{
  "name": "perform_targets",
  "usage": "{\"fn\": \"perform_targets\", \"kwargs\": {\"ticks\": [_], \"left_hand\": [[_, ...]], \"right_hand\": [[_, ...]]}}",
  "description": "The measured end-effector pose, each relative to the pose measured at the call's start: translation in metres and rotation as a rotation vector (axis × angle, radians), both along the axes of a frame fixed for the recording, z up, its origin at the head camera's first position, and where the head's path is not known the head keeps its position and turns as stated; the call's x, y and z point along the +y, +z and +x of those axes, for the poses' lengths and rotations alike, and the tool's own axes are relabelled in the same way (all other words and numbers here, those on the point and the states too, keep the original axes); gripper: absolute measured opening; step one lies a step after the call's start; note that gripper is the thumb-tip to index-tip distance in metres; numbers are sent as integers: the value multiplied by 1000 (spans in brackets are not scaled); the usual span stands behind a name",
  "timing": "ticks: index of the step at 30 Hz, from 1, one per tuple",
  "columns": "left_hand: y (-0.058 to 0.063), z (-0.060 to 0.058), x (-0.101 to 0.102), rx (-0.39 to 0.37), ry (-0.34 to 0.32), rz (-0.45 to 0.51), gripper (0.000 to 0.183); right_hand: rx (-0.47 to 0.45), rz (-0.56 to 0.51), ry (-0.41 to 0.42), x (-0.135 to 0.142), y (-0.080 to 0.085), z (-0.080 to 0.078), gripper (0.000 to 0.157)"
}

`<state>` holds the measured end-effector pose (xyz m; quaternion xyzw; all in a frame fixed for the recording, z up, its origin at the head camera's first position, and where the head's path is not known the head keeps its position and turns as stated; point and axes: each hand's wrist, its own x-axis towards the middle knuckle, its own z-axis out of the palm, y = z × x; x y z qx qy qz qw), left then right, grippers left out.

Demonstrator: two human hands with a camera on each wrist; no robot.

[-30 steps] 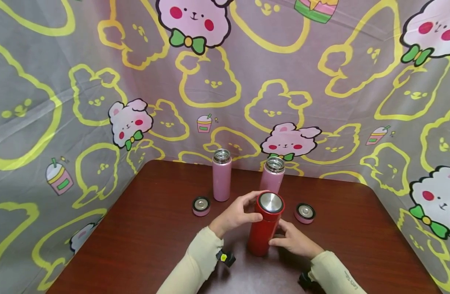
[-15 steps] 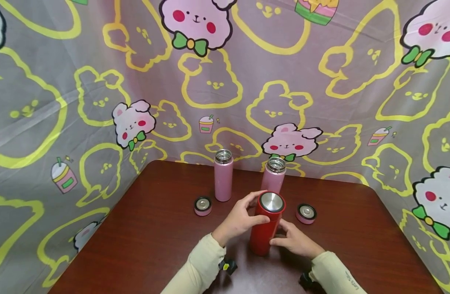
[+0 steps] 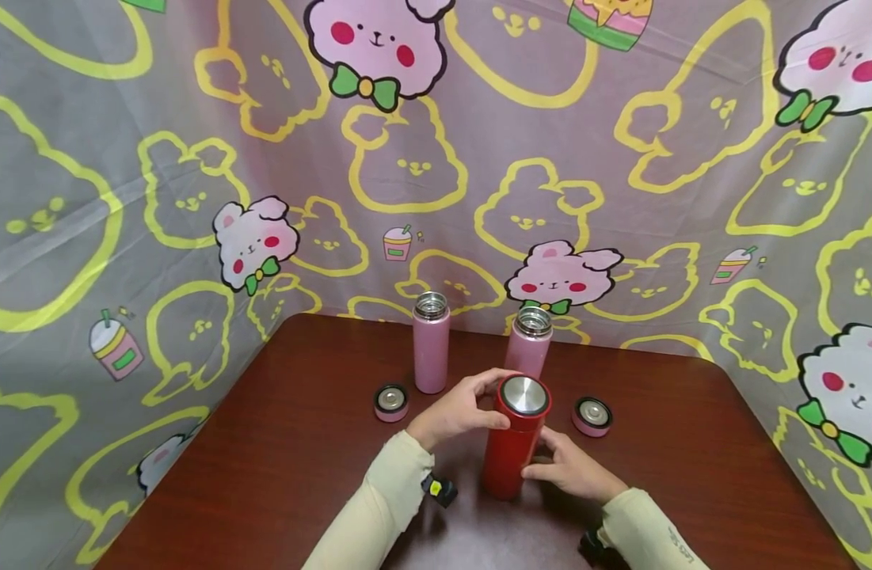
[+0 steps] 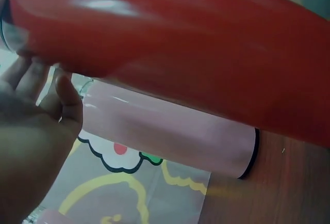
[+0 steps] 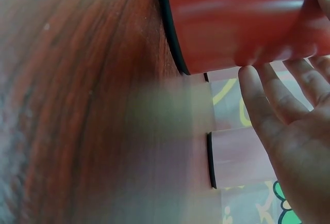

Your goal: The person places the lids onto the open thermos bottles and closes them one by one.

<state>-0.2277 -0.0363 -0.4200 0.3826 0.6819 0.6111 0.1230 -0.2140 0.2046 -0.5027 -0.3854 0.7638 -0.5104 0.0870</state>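
A red thermos (image 3: pixel 508 463) with a silver-topped lid (image 3: pixel 525 395) stands on the table in the head view. My left hand (image 3: pixel 455 411) grips the lid, thumb on the near side and fingers round the back. Lower down, my right hand (image 3: pixel 576 469) holds the body from the right, its thumb in front. In the right wrist view the thermos's dark base meets the table. Behind it stand two open pink thermoses, a left one (image 3: pixel 431 354) and a right one (image 3: pixel 529 352) whose lower part is hidden.
A pink lid (image 3: pixel 390 403) lies by the left pink thermos, inner side up. Another pink lid (image 3: pixel 592 416) lies right of the red thermos. A patterned curtain (image 3: pixel 407 158) rises behind the dark wooden table (image 3: pixel 286 459).
My left hand's thumb slid right across the front of the red thermos's lid, then came back left. The right hand and the thermos have stayed in place.
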Motion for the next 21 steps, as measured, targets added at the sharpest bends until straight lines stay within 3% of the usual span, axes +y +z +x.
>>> {"fn": "perform_targets", "kwargs": {"ticks": [5, 8, 12, 21], "left_hand": [[3, -5, -1, -11, -86, 5, 84], [4, -6, -2, -10, -96, -7, 82], [0, -4, -3, -3, -67, -22, 78], [5, 17, 0, 54, 38, 39, 71]], "right_hand": [[20, 10, -9, 0, 0, 0, 52], [26, 14, -13, 1, -1, 1, 51], [18, 17, -16, 1, -1, 1, 52], [5, 30, -30, 1, 1, 2, 52]]}}
